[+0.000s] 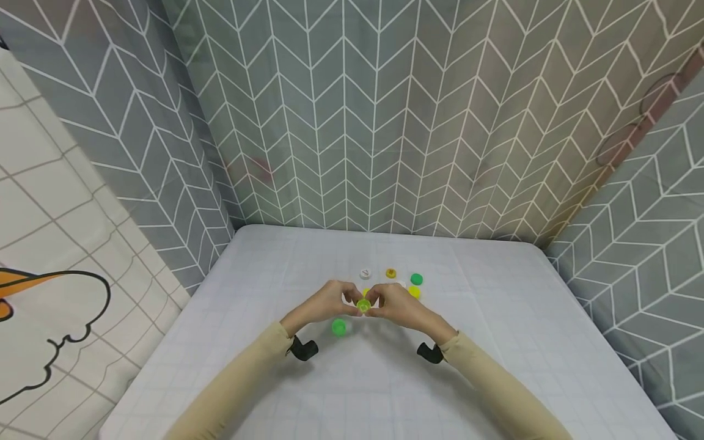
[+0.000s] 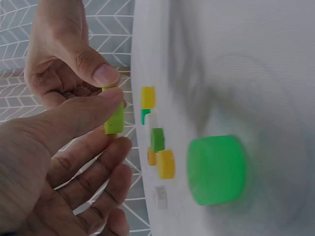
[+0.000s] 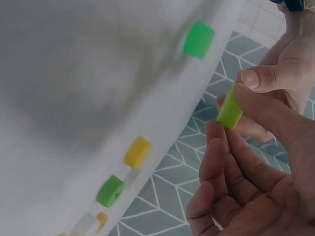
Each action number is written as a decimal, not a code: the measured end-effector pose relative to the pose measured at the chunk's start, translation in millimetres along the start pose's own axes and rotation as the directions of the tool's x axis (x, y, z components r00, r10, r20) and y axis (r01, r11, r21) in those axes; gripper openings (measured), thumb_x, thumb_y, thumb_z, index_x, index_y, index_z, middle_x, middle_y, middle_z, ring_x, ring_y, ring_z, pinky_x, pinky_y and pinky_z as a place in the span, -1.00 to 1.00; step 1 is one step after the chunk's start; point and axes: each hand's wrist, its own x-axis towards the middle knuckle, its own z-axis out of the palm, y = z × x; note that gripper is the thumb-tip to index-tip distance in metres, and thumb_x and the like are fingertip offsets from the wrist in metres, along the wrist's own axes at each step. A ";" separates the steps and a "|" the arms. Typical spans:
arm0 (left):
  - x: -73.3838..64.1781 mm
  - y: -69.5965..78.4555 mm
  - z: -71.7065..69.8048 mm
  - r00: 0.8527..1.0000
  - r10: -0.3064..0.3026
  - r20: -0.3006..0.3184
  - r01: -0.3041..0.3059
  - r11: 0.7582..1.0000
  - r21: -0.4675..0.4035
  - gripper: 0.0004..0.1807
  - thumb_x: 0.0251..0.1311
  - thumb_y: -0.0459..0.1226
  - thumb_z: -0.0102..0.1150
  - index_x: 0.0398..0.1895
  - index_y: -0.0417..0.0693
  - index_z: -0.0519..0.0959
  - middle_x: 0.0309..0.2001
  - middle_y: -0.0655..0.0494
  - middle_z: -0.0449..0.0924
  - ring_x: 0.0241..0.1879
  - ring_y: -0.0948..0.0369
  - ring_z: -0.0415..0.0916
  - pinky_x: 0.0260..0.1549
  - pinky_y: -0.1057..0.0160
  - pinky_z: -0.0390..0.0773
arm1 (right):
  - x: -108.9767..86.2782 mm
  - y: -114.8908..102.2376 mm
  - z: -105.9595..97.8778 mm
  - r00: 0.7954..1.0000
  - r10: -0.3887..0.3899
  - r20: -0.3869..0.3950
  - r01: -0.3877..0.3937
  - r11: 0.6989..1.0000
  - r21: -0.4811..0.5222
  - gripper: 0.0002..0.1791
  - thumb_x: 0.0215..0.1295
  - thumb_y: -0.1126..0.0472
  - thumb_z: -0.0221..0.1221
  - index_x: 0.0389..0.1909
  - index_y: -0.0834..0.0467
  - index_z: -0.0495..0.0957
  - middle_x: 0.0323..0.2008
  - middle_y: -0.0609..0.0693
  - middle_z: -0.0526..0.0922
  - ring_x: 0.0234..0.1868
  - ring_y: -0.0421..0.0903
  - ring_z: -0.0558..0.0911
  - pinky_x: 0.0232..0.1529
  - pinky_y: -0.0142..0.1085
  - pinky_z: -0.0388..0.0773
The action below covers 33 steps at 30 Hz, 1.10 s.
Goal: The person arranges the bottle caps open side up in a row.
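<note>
A lime-green bottle cap (image 1: 363,305) is held above the white table, between both hands. My left hand (image 1: 329,300) pinches it from the left with thumb and fingertips. From the right, my right hand (image 1: 400,302) grips the same cap with its thumb and fingers. Both wrist views show the cap's ridged side, with the two thumbs close together at its near edge. A brighter green cap (image 1: 338,327) lies on the table just below the left hand; in the right wrist view it sits near the top.
Beyond the hands lie a white cap (image 1: 365,274), an orange-yellow cap (image 1: 391,273), a green cap (image 1: 416,279) and a yellow cap (image 1: 415,292). Further caps are partly hidden by the hands. A patterned grey curtain (image 1: 363,122) hangs behind the table (image 1: 363,391).
</note>
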 end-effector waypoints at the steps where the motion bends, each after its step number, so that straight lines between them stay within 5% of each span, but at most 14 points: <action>1: -0.7 -0.4 2.5 1.000 -0.007 0.013 0.007 1.000 0.019 -0.77 -0.16 -0.17 0.41 -0.37 0.10 0.61 -0.38 0.32 0.59 -0.27 0.21 0.47 -0.28 0.30 0.44 | -1.6 0.0 1.7 1.000 0.001 0.020 0.000 1.000 -0.003 -0.75 -0.02 0.14 0.34 -0.29 0.11 0.60 -0.39 -0.13 0.63 -0.47 -0.28 0.47 -0.47 -0.44 0.43; 9: -3.4 -5.0 17.6 0.990 -0.090 0.105 0.071 0.982 0.178 -0.77 -0.26 -0.20 0.43 -0.44 0.10 0.63 -0.33 0.30 0.52 -0.22 0.24 0.41 -0.20 0.19 0.37 | -2.9 3.1 20.4 0.990 -0.002 0.143 0.008 0.999 -0.036 -0.79 -0.04 0.19 0.33 -0.32 0.11 0.60 -0.42 -0.09 0.64 -0.46 -0.32 0.50 -0.44 -0.46 0.44; 15: -4.3 -10.4 23.2 0.984 -0.086 0.153 0.043 0.964 0.263 -0.76 -0.29 -0.16 0.44 -0.45 0.12 0.63 -0.35 0.32 0.50 -0.26 0.28 0.36 -0.21 0.14 0.29 | -0.6 4.2 30.5 0.983 -0.022 0.183 0.031 0.998 -0.048 -0.80 -0.06 0.16 0.36 -0.37 0.11 0.63 -0.46 -0.13 0.63 -0.50 -0.36 0.48 -0.43 -0.49 0.44; 33: -4.2 -15.2 25.3 0.976 -0.125 0.177 0.086 0.974 0.210 -0.71 -0.27 -0.12 0.46 -0.40 0.12 0.61 -0.29 0.32 0.44 -0.24 0.29 0.34 -0.23 0.26 0.33 | -1.0 8.8 37.3 0.985 -0.009 0.175 0.009 1.000 0.004 -0.79 -0.05 0.21 0.36 -0.37 0.16 0.59 -0.48 -0.10 0.60 -0.50 -0.28 0.49 -0.45 -0.48 0.42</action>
